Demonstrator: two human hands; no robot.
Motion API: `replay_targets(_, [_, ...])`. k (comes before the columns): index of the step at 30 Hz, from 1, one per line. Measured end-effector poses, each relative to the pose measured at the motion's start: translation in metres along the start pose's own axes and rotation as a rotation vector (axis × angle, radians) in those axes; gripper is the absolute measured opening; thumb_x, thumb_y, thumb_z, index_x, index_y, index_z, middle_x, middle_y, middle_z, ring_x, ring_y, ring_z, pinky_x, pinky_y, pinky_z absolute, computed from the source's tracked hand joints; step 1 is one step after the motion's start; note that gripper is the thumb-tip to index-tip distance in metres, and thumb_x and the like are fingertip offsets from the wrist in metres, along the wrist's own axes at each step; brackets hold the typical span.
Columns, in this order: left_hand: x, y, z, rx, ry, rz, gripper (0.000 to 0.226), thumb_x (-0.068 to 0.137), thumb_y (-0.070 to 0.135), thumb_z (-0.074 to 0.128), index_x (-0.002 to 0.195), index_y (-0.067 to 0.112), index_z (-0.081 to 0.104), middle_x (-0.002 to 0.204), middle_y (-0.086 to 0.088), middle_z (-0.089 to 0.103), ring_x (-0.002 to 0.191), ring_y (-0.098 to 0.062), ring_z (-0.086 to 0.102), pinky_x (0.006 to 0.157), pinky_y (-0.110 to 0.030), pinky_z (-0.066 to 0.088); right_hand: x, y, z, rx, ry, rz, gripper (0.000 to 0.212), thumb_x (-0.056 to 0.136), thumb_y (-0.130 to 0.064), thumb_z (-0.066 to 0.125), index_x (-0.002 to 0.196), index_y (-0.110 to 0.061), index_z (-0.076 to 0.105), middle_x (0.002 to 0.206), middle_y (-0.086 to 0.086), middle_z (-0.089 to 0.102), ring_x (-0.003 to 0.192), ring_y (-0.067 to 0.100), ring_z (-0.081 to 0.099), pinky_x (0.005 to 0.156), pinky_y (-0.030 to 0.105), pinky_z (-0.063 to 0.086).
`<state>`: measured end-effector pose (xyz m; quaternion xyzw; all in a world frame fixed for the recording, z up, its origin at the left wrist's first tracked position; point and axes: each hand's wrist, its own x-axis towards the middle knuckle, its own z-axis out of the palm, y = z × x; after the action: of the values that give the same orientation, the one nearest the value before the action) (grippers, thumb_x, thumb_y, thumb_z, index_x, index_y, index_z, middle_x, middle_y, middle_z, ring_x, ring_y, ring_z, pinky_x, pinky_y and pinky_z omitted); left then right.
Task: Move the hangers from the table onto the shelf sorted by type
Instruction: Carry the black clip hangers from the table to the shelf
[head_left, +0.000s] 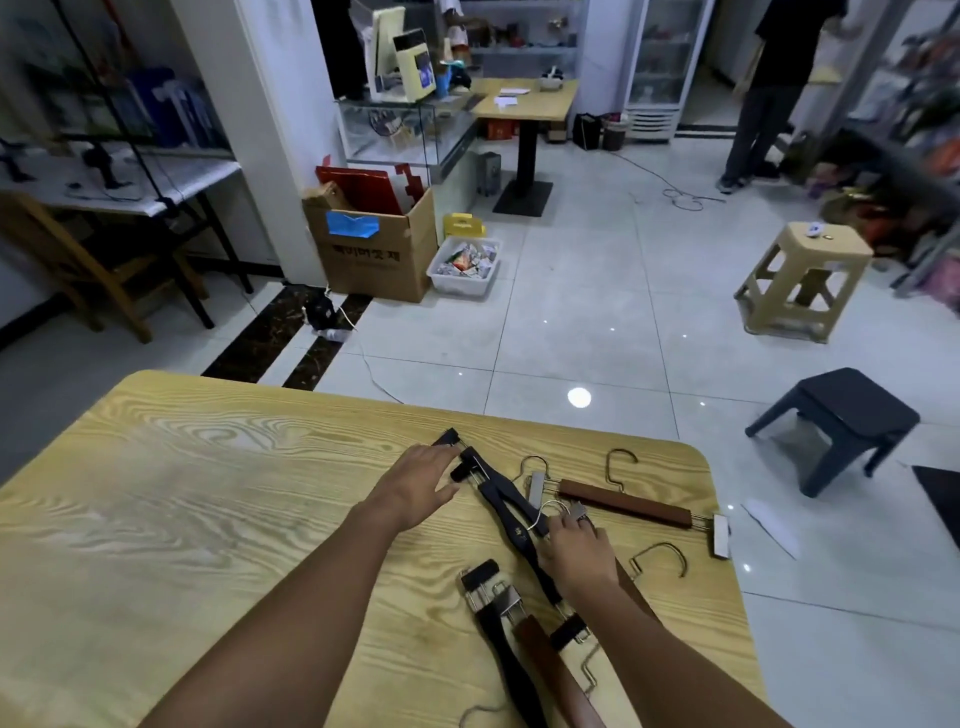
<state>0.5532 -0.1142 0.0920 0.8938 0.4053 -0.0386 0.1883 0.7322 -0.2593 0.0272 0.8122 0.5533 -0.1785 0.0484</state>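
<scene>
Several clip hangers lie in a loose heap on the right part of the wooden table (218, 499). Black hangers (506, 512) run diagonally through the heap's middle. A brown hanger (626, 503) with a metal hook lies to the right, and another brown hanger (550, 660) lies near the front edge beside a black one (498, 644). My left hand (415, 480) rests with straight fingers on the upper end of the black hangers. My right hand (576, 551) lies over the heap's middle, its fingers at a metal hook; its grip is hidden.
Beyond the table are a dark stool (841, 421) and a beige stool (805, 275) on the tiled floor. A cardboard box (374, 249) and a white bin (465, 267) stand by a pillar. A person (769, 93) stands at the back right by shelving (914, 130).
</scene>
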Motion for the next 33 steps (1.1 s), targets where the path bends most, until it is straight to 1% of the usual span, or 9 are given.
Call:
replay_targets(3, [0.018,-0.013,0.003,-0.023,-0.019,0.028,0.054,0.098,0.035,0.044,0.148,0.025,0.024,0.153,0.002,0.029,0.142,-0.019,0.021,0.117,-0.032,0.017,0.01,-0.009,0.014,-0.004,-0.04,0.009,0.045,0.099,-0.033,0.047,0.139,-0.015,0.038,0.147,0.01,0.037,0.135,0.027,0.035,0.111,0.041,0.027])
replay_targets(8, [0.042,-0.034,0.011,-0.04,-0.058,0.054,0.054,0.098,0.035,0.044,0.148,0.026,0.024,0.153,0.003,0.03,0.142,-0.018,0.021,0.117,-0.031,0.017,0.027,-0.023,0.033,0.004,-0.033,0.057,0.048,0.095,-0.018,0.052,0.14,-0.015,0.036,0.141,0.006,0.044,0.136,0.024,0.034,0.111,0.038,0.028])
replay_targets(13, [0.056,-0.049,0.023,-0.033,-0.1,0.085,0.054,0.099,0.035,0.042,0.149,0.024,0.024,0.153,0.005,0.029,0.142,-0.017,0.021,0.117,-0.029,0.015,0.039,-0.032,0.045,0.03,0.008,0.174,0.041,0.092,-0.017,0.058,0.129,-0.012,0.039,0.13,0.006,0.054,0.127,0.022,0.046,0.104,0.033,0.036])
replay_targets(16, [0.062,-0.055,0.027,-0.027,-0.114,0.107,0.054,0.099,0.034,0.042,0.149,0.023,0.024,0.153,0.004,0.029,0.142,-0.016,0.022,0.117,-0.028,0.014,0.042,-0.033,0.051,0.007,0.009,0.227,0.035,0.092,-0.017,0.058,0.123,-0.012,0.041,0.125,0.005,0.058,0.122,0.022,0.049,0.103,0.032,0.035])
replay_targets(19, [0.069,-0.059,0.028,-0.033,-0.118,0.116,0.054,0.099,0.035,0.043,0.148,0.023,0.025,0.153,0.004,0.03,0.141,-0.017,0.022,0.116,-0.028,0.016,0.046,-0.035,0.055,-0.014,0.011,0.242,0.035,0.092,-0.016,0.058,0.123,-0.012,0.045,0.126,0.006,0.058,0.124,0.024,0.047,0.105,0.034,0.033])
replay_targets(25, [0.083,-0.06,0.026,-0.041,-0.116,0.152,0.052,0.099,0.036,0.042,0.147,0.023,0.028,0.15,0.004,0.035,0.139,-0.018,0.026,0.114,-0.029,0.02,0.05,-0.036,0.055,-0.012,0.032,0.216,0.034,0.096,-0.02,0.051,0.127,-0.01,0.051,0.128,0.007,0.057,0.124,0.025,0.046,0.104,0.032,0.033])
replay_targets(29, [0.088,-0.06,0.023,-0.044,-0.116,0.161,0.049,0.098,0.038,0.043,0.144,0.025,0.031,0.147,0.004,0.038,0.135,-0.019,0.029,0.112,-0.031,0.025,0.044,-0.035,0.055,-0.001,0.035,0.22,0.035,0.094,-0.005,0.046,0.129,-0.007,0.045,0.131,0.009,0.051,0.125,0.024,0.044,0.104,0.031,0.033])
replay_targets(31, [0.09,-0.058,0.02,-0.037,-0.113,0.167,0.05,0.098,0.038,0.043,0.145,0.025,0.03,0.148,0.003,0.038,0.136,-0.019,0.028,0.112,-0.031,0.024,0.042,-0.033,0.051,0.008,0.04,0.222,0.041,0.089,0.0,0.051,0.128,-0.008,0.043,0.131,0.01,0.05,0.123,0.024,0.046,0.102,0.031,0.035])
replay_targets(33, [0.091,-0.056,0.016,-0.029,-0.105,0.177,0.051,0.098,0.038,0.042,0.146,0.024,0.029,0.15,0.003,0.036,0.138,-0.019,0.026,0.113,-0.03,0.022,0.04,-0.031,0.046,-0.018,0.055,0.191,0.048,0.085,0.0,0.058,0.129,-0.008,0.04,0.13,0.01,0.048,0.121,0.025,0.045,0.101,0.032,0.036])
